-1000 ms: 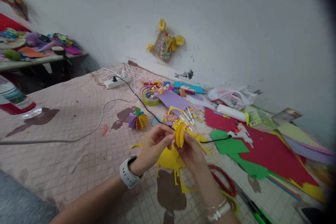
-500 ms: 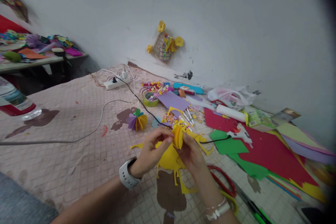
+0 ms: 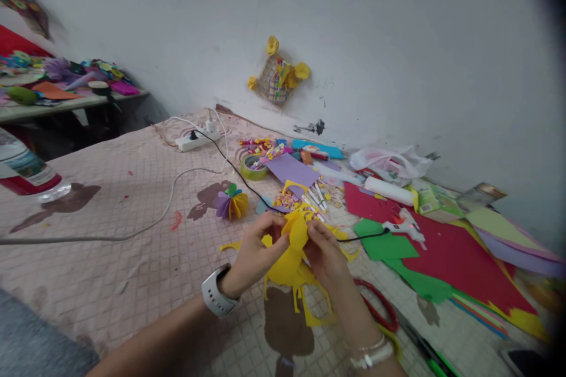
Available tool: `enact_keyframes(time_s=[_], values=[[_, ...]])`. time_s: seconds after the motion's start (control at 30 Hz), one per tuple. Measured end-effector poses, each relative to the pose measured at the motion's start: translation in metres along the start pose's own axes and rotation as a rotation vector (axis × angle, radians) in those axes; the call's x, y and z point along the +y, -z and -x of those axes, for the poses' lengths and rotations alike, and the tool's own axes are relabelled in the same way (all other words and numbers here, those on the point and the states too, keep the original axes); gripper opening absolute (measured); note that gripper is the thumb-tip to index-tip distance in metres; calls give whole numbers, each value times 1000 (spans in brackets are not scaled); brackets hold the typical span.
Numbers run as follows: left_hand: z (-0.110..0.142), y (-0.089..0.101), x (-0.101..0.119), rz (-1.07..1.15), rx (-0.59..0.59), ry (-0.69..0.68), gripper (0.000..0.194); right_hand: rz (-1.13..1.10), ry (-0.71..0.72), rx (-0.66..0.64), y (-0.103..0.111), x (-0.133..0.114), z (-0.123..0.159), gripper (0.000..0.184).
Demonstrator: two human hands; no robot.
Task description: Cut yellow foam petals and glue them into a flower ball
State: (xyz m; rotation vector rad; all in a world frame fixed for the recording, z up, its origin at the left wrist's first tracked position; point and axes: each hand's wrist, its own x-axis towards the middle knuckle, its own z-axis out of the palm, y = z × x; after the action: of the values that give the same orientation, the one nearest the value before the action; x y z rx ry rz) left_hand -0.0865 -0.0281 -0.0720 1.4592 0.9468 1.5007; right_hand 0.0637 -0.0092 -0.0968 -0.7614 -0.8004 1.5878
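Note:
Between my two hands is a small bundle of folded yellow paper pieces (image 3: 297, 231), held a little above the table. My left hand (image 3: 260, 250), with a white watch on the wrist, pinches its left side between thumb and fingers. The fingers of my right hand (image 3: 326, 250) grip its right edge. Yellow paper scraps (image 3: 285, 271) with cut-out edges lie beneath. To the left of my hands sits a paper ball (image 3: 231, 203) of purple and orange folds with a green top. Scissors with red handles (image 3: 378, 303) lie beside my right forearm.
A white glue gun (image 3: 405, 227) with a black cord rests on red and green paper at right. Tape (image 3: 254, 166), purple paper (image 3: 292, 171) and small beads are behind my hands. A power strip (image 3: 197, 139) is at the back, a bottle (image 3: 26, 171) at left.
The yellow paper pieces have turned and spread, so one rounded face now shows toward me. My right fingers have shifted slightly along the edge.

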Motion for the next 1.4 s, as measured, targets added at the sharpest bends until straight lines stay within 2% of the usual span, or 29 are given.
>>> enact_keyframes(time_s=[0.13, 0.3, 0.47, 0.6, 0.63, 0.77, 0.8, 0.87, 1.0, 1.1, 1.33, 1.4], values=[[-5, 1, -5, -57, 26, 31, 11, 135, 104, 17, 5, -4, -3, 16], [-8, 1, -7, -25, 38, 75, 11, 325, 213, 29, 8, -10, -4, 9], [-6, -1, -11, 99, 42, 153, 13, 434, 238, -4, 6, -12, -3, 7], [-4, -4, -13, 264, 12, 255, 11, 430, 199, -39, 8, -13, -4, 9], [-4, -4, -14, 303, 8, 280, 13, 425, 174, -65, 9, -14, -3, 16], [-4, -4, -17, 412, 28, 334, 19, 474, 36, -229, 9, -12, 1, 73], [-4, -3, -18, 428, 34, 340, 19, 496, 18, -246, 7, -10, 2, 79], [-4, -3, -21, 452, 42, 346, 20, 513, 25, -221, 3, -6, 4, 75], [-4, -4, -24, 479, 47, 358, 21, 452, 119, -124, -5, -5, 3, 44], [-3, -6, -24, 498, 39, 374, 20, 409, 167, -92, -7, -9, 2, 36], [-2, -8, -23, 522, 13, 424, 22, 356, 146, 7, -5, -9, 1, 52], [-2, -8, -24, 525, 30, 414, 21, 390, 185, 3, -5, -8, 1, 56]])
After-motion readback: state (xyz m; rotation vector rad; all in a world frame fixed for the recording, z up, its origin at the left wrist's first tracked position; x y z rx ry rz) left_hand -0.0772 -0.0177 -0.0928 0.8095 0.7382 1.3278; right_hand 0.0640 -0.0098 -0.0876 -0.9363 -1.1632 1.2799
